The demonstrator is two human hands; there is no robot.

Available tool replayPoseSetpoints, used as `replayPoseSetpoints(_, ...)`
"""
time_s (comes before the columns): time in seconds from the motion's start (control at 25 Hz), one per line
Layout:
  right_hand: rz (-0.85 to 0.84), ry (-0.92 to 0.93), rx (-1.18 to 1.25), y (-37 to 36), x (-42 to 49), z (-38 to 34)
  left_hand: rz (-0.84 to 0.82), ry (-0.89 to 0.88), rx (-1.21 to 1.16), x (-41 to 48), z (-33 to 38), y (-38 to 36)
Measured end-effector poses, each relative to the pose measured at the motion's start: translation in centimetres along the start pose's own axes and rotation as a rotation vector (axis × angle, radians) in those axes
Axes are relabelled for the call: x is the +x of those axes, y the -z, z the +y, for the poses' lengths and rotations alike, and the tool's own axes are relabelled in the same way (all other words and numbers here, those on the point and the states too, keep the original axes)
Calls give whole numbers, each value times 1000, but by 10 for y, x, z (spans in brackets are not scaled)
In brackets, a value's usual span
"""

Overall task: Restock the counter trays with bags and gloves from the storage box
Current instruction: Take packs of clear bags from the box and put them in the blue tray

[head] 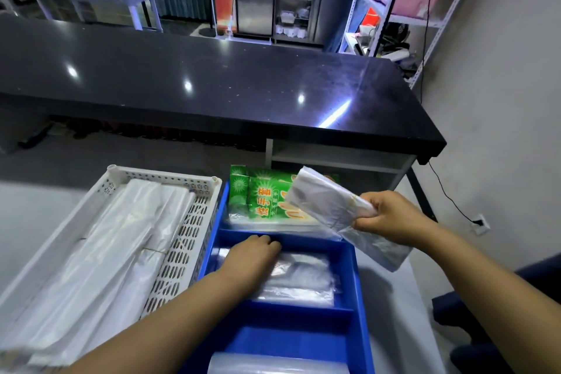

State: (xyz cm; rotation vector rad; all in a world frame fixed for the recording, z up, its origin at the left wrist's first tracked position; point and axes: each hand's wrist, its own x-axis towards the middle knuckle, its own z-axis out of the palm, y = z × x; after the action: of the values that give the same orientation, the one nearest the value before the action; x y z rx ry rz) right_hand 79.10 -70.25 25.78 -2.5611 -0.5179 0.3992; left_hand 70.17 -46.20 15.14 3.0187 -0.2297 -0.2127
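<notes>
Black counter (212, 82) at twelve o'clock. Right hand (391, 215) pinching clear bag bundle (331, 206) aloft at three o'clock, probably awaiting room. Left hand (252, 258) flat, uncurled, pressing packets down in blue tray (353, 276), likely clearing space.

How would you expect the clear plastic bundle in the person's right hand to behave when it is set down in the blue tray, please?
The clear plastic bundle probably flops: its lower end droops past the right hand. It looks thin and glossy, so likely light and slippery, apt to slide on the packets already in the blue divided tray. The left hand pressing those packets may help steady them.
</notes>
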Motion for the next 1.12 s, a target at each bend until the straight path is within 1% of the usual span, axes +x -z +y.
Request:
replayPoseSetpoints(0.12,21,9,24,-2,1,3,-43,21,-15,-4,1,-1)
replayPoseSetpoints(0.28,37,41,24,-6,4,1,-89,-5,104,-4,-2,4)
replayPoseSetpoints(0.44,59,54,26,-8,8,-7,-128,41,-44,-13,-1,0)
replayPoseSetpoints(0.56,51,94,-23,-10,9,-20,-102,50,-52,-21,0,7)
replayPoseSetpoints(0.64,50,149,-83,-15,9,-34,-45,53,-38,-30,2,9)
replayPoseSetpoints(0.76,53,311,-246,-35,12,-52,47,111,-78,-51,4,6)
replayPoseSetpoints(0.88,-38,412,-472,-67,17,-58,150,142,-84,-68,9,10)
replayPoseSetpoints(0.96,-123,417,-559,-88,20,-58,126,88,-61,-74,12,15)
replayPoseSetpoints(1.0,-162,404,-564,-95,21,-57,114,45,-35,-76,13,16)
replayPoseSetpoints(1.04,-197,380,-546,-100,23,-56,123,38,-23,-77,14,15)
replayPoseSetpoints(1.12,-250,327,-511,-105,27,-55,129,61,-26,-77,14,15)
